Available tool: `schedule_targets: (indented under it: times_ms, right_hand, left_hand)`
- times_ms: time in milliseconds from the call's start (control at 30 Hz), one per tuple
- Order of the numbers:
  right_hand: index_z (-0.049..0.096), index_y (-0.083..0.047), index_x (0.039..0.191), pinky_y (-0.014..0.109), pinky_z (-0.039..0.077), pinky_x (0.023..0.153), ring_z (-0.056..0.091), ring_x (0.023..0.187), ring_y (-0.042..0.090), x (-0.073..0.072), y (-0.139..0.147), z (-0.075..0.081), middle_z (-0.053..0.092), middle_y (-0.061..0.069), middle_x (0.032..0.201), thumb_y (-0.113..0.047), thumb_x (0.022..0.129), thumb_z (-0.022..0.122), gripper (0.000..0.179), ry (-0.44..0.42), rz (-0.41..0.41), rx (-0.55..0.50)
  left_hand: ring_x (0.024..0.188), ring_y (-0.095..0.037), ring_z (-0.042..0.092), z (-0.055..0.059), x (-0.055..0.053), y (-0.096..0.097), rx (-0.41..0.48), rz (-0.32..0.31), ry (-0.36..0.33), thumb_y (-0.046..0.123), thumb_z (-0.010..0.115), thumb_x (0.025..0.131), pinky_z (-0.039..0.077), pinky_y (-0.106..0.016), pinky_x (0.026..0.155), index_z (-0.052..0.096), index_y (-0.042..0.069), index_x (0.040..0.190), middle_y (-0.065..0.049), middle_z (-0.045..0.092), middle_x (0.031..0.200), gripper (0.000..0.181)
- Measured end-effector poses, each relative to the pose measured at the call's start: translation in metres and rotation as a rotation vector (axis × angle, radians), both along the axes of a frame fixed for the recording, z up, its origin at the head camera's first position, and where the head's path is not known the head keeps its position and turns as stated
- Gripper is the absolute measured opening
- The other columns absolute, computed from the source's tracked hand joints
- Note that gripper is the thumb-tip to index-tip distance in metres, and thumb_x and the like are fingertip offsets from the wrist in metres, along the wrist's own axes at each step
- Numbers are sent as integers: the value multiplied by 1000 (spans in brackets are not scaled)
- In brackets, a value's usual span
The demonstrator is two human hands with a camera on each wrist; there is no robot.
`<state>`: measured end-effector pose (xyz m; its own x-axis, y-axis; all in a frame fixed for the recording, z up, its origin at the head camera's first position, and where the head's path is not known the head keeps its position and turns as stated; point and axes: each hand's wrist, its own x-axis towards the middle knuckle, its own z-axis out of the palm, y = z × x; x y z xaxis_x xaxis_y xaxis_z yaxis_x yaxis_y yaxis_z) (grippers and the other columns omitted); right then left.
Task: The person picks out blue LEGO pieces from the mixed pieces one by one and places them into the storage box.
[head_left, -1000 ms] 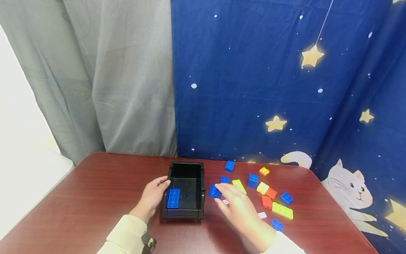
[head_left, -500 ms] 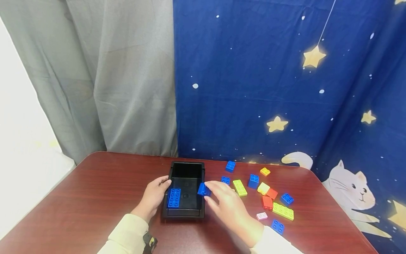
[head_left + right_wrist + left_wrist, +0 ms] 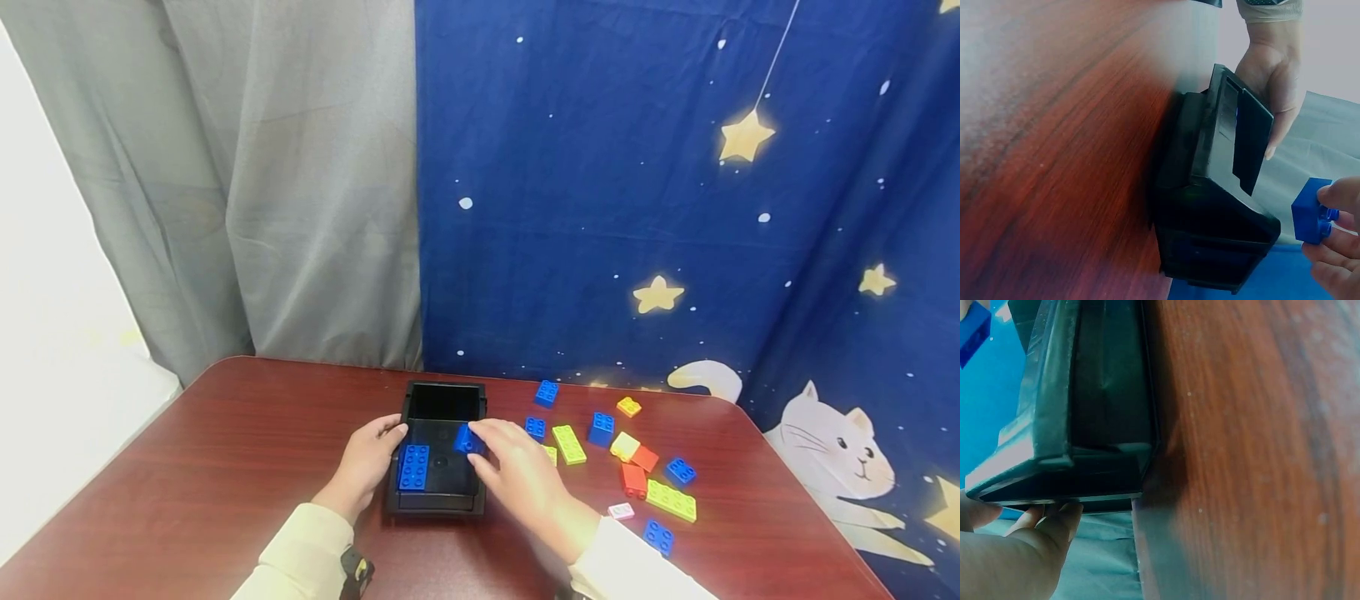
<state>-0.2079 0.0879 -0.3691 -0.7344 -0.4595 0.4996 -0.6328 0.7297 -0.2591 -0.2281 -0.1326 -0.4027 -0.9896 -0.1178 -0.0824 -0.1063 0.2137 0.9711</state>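
Observation:
A black plastic bin stands upright at the table's middle. My left hand grips its left side, with the thumb at the rim; the left wrist view shows fingers against its end. Inside the bin, near the front left corner, lies a long blue brick with studs up. My right hand pinches a smaller blue brick over the bin's right half. In the right wrist view that blue brick sits between thumb and fingers, raised beyond the rim, its studs turned toward the hand.
Right of the bin, several loose bricks lie scattered: blue ones, lime ones, red ones, a pale yellow one, an orange one and a pink one. Curtains hang behind the table.
My right hand has lifted the small blue brick from the table beside the bin and carried it left over the bin. The left hand keeps its grip on the bin.

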Motion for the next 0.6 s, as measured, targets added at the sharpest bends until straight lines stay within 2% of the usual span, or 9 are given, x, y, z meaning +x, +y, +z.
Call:
schedule_targets:
  times_ms: [267,600]
  right_hand:
    - [65,-6,123,38,53,91,62,109,23,-9,-10,-3,66,8,116,-20,86,73,40,-14,7,23]
    - [65,-8,123,37,52,92,61,110,22,-22,-21,0,66,7,117,-22,87,72,39,-106,-8,26]
  left_hand:
    - [129,-41,43,0,-1,0,7,1,0,19,46,102,37,-54,106,43,-5,140,-28,45,141,45]
    - [130,-42,43,1,0,1,8,4,-5,18,46,102,37,-54,106,41,-6,141,-29,43,142,46]
